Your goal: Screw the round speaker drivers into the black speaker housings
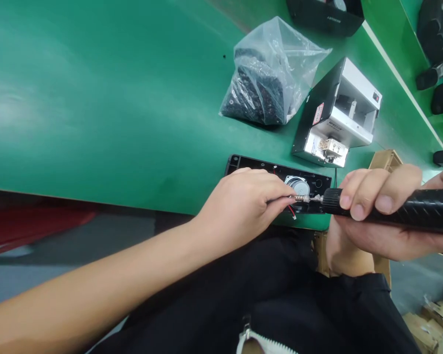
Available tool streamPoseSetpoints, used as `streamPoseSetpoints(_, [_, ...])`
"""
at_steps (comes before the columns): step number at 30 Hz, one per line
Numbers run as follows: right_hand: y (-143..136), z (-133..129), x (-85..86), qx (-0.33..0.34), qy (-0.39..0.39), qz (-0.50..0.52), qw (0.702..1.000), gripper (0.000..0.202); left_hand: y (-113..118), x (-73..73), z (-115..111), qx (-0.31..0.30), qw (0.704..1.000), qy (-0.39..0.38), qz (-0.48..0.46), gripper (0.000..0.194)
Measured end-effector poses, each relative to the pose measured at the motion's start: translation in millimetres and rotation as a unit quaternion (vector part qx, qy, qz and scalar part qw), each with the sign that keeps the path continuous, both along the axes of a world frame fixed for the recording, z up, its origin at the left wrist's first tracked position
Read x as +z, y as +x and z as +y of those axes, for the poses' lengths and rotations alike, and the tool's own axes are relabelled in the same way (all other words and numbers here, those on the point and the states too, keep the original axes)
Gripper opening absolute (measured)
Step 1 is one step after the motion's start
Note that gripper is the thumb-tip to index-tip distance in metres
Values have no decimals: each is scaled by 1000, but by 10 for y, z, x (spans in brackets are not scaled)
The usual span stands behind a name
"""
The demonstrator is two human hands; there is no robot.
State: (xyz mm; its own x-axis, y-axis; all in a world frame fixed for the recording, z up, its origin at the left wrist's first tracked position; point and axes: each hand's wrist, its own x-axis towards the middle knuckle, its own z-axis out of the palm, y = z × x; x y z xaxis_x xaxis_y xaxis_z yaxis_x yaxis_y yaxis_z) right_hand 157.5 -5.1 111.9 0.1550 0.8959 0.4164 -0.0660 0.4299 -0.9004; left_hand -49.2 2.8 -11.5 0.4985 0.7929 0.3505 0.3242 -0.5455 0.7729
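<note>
Lying near the edge of the green table (133, 123), the black casing (237, 161) holds a round speaker (301, 188), with a red wire (292, 211) beside it. Over the casing, the left hand (243, 204) pinches small metal pieces (301, 198) at the tip of the black cylindrical tool (424, 210), around which the right hand (380, 211) curls. Beyond stand a clear bag (266, 81) of dark parts, a silver-and-black machine (339, 115) and, farther off, a black box (325, 22).

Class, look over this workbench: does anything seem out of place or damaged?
A tiny black piece lies alone on the green tabletop near the clear plastic bag, so it looks stray. No damage shows.
</note>
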Motion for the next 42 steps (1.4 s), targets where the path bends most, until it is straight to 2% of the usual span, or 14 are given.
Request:
streamPoseSetpoints(6, [-117, -23, 25, -33, -13, 2, 999, 42, 5, -21, -18, 6, 999, 9, 38, 29])
streamPoseSetpoints(12, [-130, -14, -58, -14, 4, -23, 1000, 45, 11, -27, -28, 8, 998, 18, 53, 28])
streamPoseSetpoints(18, [-260, -76, -150, -40, 40, -32, 998, 48, 54, -18, -43, 42, 992, 59, 105, 37])
streamPoseSetpoints(20, [-253, -56, -164, -29, 40, -25, 998, 47, 61, -18, -48, 42, 992, 52, 108, 34])
streamPoseSetpoints(23, [-156, 47, -169, 11, 23, -10, 1000, 43, 64, -20, -64, 53, 991, 31, 115, 19])
streamPoseSetpoints(24, [-115, 96, -175, 24, 15, -6, 1000, 42, 60, -21, -72, 57, 991, 27, 118, 23])
streamPoseSetpoints(26, [-47, 199, -211, 43, 12, -6, 999, 42, 37, -21, -89, 64, 991, 27, 116, 44])
streamPoseSetpoints(28, [-14, 291, -286, 39, 31, -17, 999, 45, -17, -18, -104, 69, 991, 43, 102, 54])
streamPoseSetpoints(31, [-32, 387, -456, 25, 69, -31, 997, 51, -152, -21, -108, 84, 988, 69, 107, 68])
streamPoseSetpoints(35, [-108, 483, -712, 27, 100, -54, 993, 64, -297, -110, -88, 50, 986, 81, 137, 107])
streamPoseSetpoints(38, [-145, 555, -859, 3, 178, -53, 983, 72, -307, -208, -77, 49, 987, 66, 139, 113])
streamPoseSetpoints(42, [-136, 622, -950, 9, 169, -67, 983, 69, -292, -240, -60, 44, 988, 39, 140, 108])
